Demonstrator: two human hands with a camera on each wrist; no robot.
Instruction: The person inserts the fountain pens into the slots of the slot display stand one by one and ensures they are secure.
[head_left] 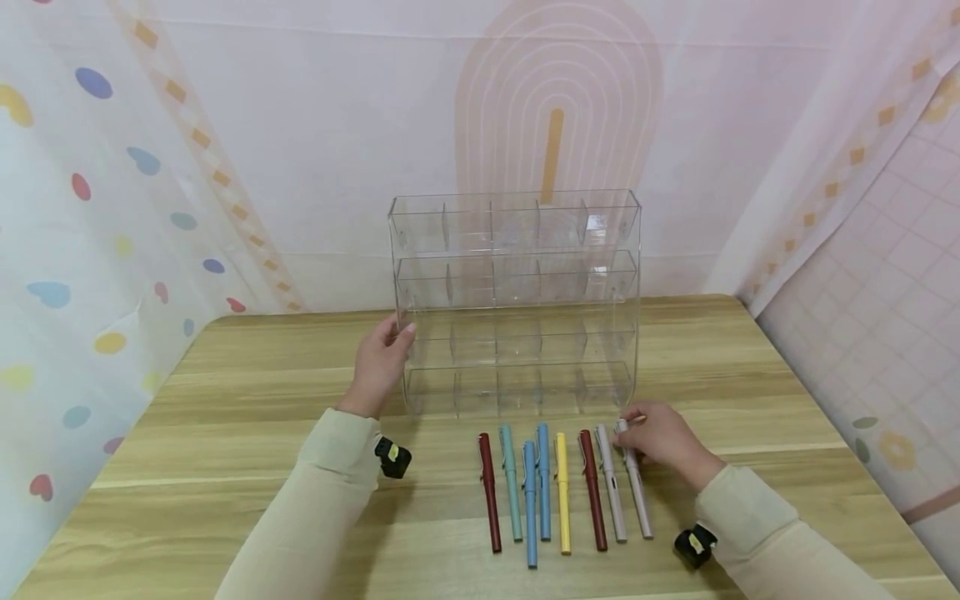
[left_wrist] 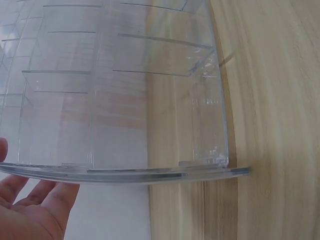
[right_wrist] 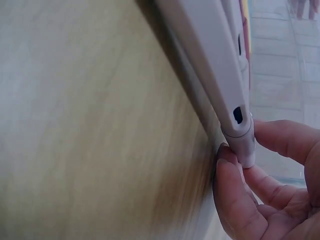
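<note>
Right hand [head_left: 663, 437] pinches the rightmost pale pen [head_left: 637, 492] by its top, shaft slanting lower right, as left hand [head_left: 377, 367] grips the clear rack [head_left: 517, 382] at centre frame!

Pens: dark red pen [head_left: 492, 508], mint pen [head_left: 512, 483], two blue pens [head_left: 531, 517] [head_left: 544, 500], yellow pen [head_left: 564, 500], second dark red pen [head_left: 594, 500], two pale lilac-grey pens [head_left: 617, 512] [head_left: 639, 492], dark slots in both. Rack [head_left: 517, 279] clear, colourless. Tabletop [head_left: 225, 458] tan wood grain, browner streaks. Rear cloth [head_left: 360, 125] pale pink; peach arch [head_left: 487, 100], white curved lines, orange bar [head_left: 552, 154]. Left cloth [head_left: 45, 233] white, with multicoloured spots and hearts. Right cloth [head_left: 892, 250] pinkish, faint grid. Sleeves [head_left: 300, 508] [head_left: 780, 525] cream. Wrist cameras [head_left: 393, 457] [head_left: 695, 546] black, yellowish patch.
</note>
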